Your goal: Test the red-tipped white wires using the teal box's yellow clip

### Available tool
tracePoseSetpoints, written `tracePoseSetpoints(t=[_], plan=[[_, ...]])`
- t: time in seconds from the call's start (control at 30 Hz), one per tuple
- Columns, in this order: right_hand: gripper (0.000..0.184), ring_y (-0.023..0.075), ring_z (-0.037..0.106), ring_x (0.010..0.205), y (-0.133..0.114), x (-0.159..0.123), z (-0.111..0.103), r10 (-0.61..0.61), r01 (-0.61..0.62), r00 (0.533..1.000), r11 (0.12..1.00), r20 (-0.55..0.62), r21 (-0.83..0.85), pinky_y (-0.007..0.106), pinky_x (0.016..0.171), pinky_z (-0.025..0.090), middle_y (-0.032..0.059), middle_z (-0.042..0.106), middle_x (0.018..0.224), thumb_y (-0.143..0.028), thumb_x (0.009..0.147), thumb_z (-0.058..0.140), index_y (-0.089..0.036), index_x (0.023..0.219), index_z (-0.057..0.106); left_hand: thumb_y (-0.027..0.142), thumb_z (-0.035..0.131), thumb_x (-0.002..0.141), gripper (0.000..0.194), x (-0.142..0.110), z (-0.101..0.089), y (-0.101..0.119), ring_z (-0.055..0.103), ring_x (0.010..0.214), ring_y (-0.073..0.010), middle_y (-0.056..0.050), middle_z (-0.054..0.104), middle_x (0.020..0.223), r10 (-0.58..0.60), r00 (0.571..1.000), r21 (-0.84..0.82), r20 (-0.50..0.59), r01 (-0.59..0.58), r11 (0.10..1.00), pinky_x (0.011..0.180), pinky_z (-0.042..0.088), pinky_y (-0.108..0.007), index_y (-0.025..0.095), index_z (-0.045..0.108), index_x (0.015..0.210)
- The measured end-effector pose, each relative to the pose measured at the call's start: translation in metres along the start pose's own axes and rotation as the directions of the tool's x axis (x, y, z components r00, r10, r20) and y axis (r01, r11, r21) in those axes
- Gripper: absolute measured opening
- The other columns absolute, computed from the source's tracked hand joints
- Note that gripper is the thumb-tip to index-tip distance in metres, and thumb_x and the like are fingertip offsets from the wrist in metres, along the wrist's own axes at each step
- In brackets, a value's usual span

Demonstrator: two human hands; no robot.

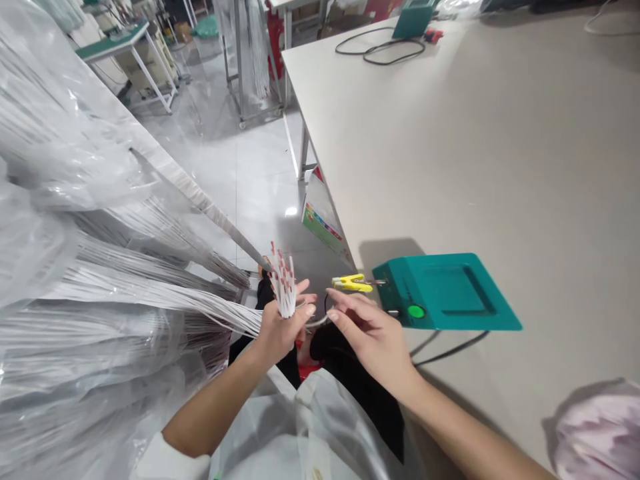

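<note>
My left hand (281,331) is wrapped round a bundle of thin white wires (285,293), their reddish ends pointing up. The wires trail off to the left from under that hand. One white wire (316,323) curves out from the bundle to the fingertips of my right hand (373,330), which look pinched on it; the exact contact is hard to see. Just above my right fingers, a yellow clip (353,283) sticks out from a teal device (445,293) with a green button (416,311), standing at the table edge.
Plastic-wrapped bundles of white wires (100,287) hang close on my left, along a rail (200,200). The pale table (465,167) lies to my right, with a second teal device (414,19) and black cable at its far end. Pink cloth (600,433) lies at lower right.
</note>
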State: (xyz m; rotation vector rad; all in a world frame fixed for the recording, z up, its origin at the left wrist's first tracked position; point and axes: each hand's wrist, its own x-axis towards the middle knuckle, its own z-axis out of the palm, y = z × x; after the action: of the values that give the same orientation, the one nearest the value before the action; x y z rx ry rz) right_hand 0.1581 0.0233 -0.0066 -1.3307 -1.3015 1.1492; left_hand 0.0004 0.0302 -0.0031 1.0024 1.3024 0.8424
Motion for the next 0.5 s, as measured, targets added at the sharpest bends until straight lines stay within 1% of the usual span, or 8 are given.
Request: tracePoseSetpoints(t=[0.03,0.1,0.17,0.23,0.3,0.4,0.47,0.5], plan=[[0.027,0.0137,0.057,0.066,0.000,-0.001,-0.002,-0.109,0.106,0.994,0.989,-0.031,-0.101,0.031,0.064,0.049,0.0039,0.061,0.081,-0.027,0.076,0.062,-0.023,0.102,0.067,0.037,0.059,0.076,0.049,0.001,0.000,0.001,0.043,0.042,-0.0036,-0.012,0.067,0.101,0.011,1.000,0.008,-0.026,-0.011,1.000,0.042,0.038,-0.020,0.014,0.057,0.119],[0.027,0.0155,0.059,0.073,-0.001,-0.001,-0.002,-0.274,0.266,0.962,0.939,-0.008,-0.219,0.032,0.069,0.050,0.0055,0.062,0.084,-0.023,0.079,0.058,-0.023,0.105,0.066,0.038,0.059,0.077,0.046,0.001,0.001,0.003,0.043,0.041,-0.0045,-0.008,0.068,0.087,0.020,1.000,0.025,-0.023,-0.020,0.999,0.042,0.037,-0.020,0.012,0.059,0.114],[0.023,0.0156,0.060,0.074,-0.004,0.000,0.000,-0.328,0.332,0.943,0.912,0.061,-0.240,0.030,0.067,0.050,0.0062,0.063,0.086,-0.021,0.082,0.055,-0.023,0.101,0.067,0.038,0.058,0.077,0.038,0.001,0.003,0.003,0.041,0.040,-0.0060,-0.002,0.063,0.062,0.020,0.999,0.062,0.034,-0.022,0.998,0.042,0.034,-0.020,0.011,0.065,0.103],[0.018,0.0147,0.060,0.071,-0.006,0.003,0.004,-0.310,0.325,0.946,0.918,0.097,-0.227,0.028,0.063,0.050,0.0049,0.063,0.081,-0.022,0.082,0.055,-0.022,0.094,0.068,0.037,0.057,0.078,0.029,0.000,0.005,0.001,0.038,0.040,-0.0072,0.003,0.051,0.044,0.017,0.996,0.105,0.090,-0.026,0.994,0.042,0.032,-0.021,0.012,0.068,0.087],[0.012,0.0135,0.058,0.065,-0.008,0.006,0.009,-0.270,0.283,0.959,0.936,0.090,-0.207,0.026,0.059,0.049,0.0031,0.062,0.074,-0.023,0.080,0.057,-0.021,0.083,0.068,0.038,0.057,0.078,0.028,0.000,0.007,-0.002,0.037,0.040,-0.0077,0.005,0.042,0.038,0.004,0.993,0.131,0.118,-0.020,0.991,0.043,0.031,-0.021,0.013,0.064,0.069],[0.013,0.0130,0.055,0.060,-0.007,0.010,0.012,-0.204,0.211,0.977,0.964,0.059,-0.160,0.026,0.056,0.047,0.0018,0.060,0.066,-0.024,0.080,0.058,-0.019,0.070,0.065,0.037,0.059,0.076,0.034,-0.001,0.008,-0.006,0.037,0.041,-0.0069,0.005,0.040,0.038,-0.033,0.991,0.129,0.130,0.017,0.991,0.044,0.031,-0.021,0.014,0.053,0.052],[0.016,0.0137,0.055,0.060,-0.006,0.010,0.012,-0.143,0.148,0.988,0.983,0.050,-0.112,0.028,0.057,0.046,0.0017,0.059,0.064,-0.027,0.080,0.058,-0.020,0.067,0.063,0.037,0.061,0.074,0.035,0.000,0.007,-0.004,0.039,0.042,-0.0067,0.005,0.043,0.040,-0.048,0.988,0.123,0.144,0.030,0.992,0.045,0.033,-0.021,0.014,0.050,0.049],[0.018,0.0143,0.055,0.061,-0.006,0.010,0.011,-0.109,0.113,0.993,0.990,0.047,-0.082,0.029,0.057,0.046,0.0018,0.058,0.064,-0.029,0.080,0.058,-0.020,0.066,0.063,0.038,0.061,0.074,0.033,0.000,0.006,-0.002,0.040,0.042,-0.0069,0.004,0.044,0.041,-0.045,0.987,0.119,0.154,0.027,0.993,0.045,0.034,-0.020,0.014,0.053,0.051]])
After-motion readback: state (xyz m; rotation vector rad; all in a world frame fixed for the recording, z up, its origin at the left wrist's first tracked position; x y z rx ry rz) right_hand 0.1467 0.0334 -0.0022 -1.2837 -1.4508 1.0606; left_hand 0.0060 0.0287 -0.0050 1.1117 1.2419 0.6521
